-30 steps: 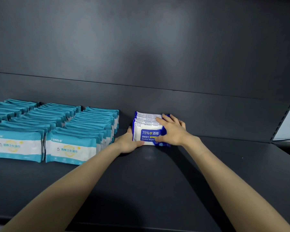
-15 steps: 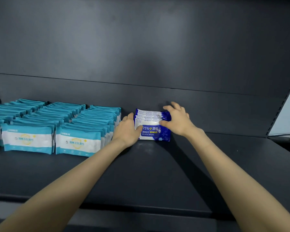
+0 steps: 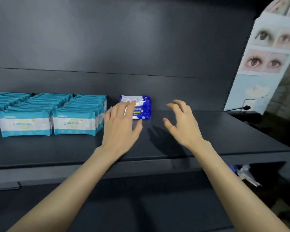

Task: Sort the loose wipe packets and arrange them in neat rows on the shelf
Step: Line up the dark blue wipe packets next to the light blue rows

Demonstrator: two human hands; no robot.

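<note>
- Head view. Small stack of dark blue and white plastic alcohol-wipe packets (image 3: 138, 106) stands on edge on the black metal shelf (image 3: 216, 139), towards the back panel, printed face towards me.
- Stack's long axis runs left to right, parallel with the shelf's front edge.
- Rows of teal and white plastic wipe packets (image 3: 74, 122) fill the shelf to the left. A bare gap separates their last row from the blue stack.
- My left hand (image 3: 120, 126) is flat with straight, loosely spread fingers, holding nothing. Its fingertips overlap the stack's left front corner. Whether they touch it, I cannot tell.
- My right hand (image 3: 182, 124) hangs above the shelf, right of the stack and clear of it. Its fingers are spread and loosely curled, gripping nothing.
- The stack lies ahead and between both hands, much nearer my left.
- Blurred blue and clear wrapping (image 3: 244, 174) shows below the shelf's front edge, low right, possibly more loose packets. If so, it is nearer my right hand.
- Judgement: the blue row is only begun. The next packets should go in front of this stack, same axis.
</note>
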